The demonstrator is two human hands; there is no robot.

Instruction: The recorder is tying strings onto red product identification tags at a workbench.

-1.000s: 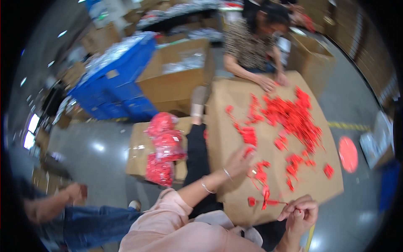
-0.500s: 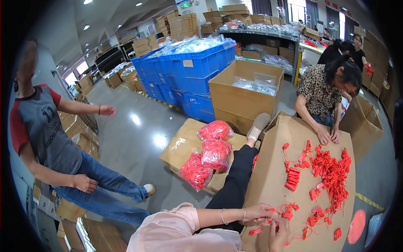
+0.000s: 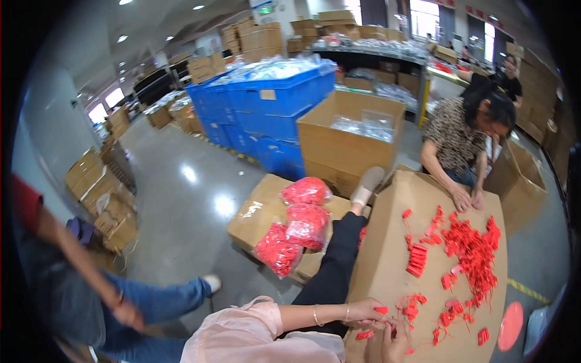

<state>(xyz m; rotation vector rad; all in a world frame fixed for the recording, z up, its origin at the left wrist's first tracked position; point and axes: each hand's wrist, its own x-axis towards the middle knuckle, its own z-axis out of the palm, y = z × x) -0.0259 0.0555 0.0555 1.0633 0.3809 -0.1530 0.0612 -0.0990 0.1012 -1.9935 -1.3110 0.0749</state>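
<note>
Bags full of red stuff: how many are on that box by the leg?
3: back bag, middle bag and front bag, together on the cardboard box. More could hide underneath.

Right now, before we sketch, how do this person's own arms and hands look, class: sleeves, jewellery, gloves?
The left arm has a loose, pale pink sleeve, ending above a bare forearm. Two thin, shiny bracelets sit apart toward the wrist. The left hand and right hand wear no gloves. The right sleeve is out of view.
</note>
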